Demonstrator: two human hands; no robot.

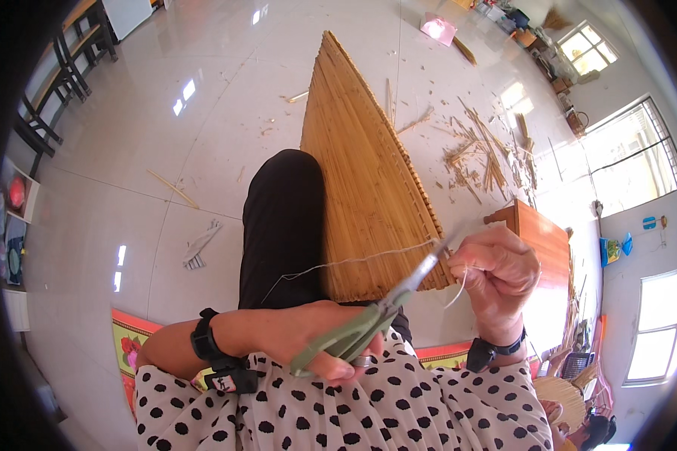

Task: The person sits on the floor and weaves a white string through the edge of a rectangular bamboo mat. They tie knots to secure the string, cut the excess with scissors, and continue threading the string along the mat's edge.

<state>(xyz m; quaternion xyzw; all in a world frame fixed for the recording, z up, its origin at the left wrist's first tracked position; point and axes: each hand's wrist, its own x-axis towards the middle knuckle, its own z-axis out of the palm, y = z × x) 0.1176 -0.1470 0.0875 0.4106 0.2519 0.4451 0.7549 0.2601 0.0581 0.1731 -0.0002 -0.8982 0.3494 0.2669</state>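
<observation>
A stiff panel of golden-brown stalks [365, 188], with a bound, ridged right edge, leans against my black-trousered knee. My left hand [316, 334] has its fingers in the loops of green-handled scissors [387, 308], which point up and right. Their blades reach the panel's lower right corner, beside my right hand; whether they are parted cannot be made out. My right hand [498, 270] pinches a white thread [361, 259] at that corner. One length runs left across the panel onto my trousers, and a short end hangs below my right fingers.
Loose stalks and scraps [489, 154] litter the tiled floor to the right. A reddish-brown wooden bench [541, 255] stands close beyond my right hand. A striped cloth [201, 244] lies at left. Another person [590, 432] sits at the lower right near a round woven piece [560, 398].
</observation>
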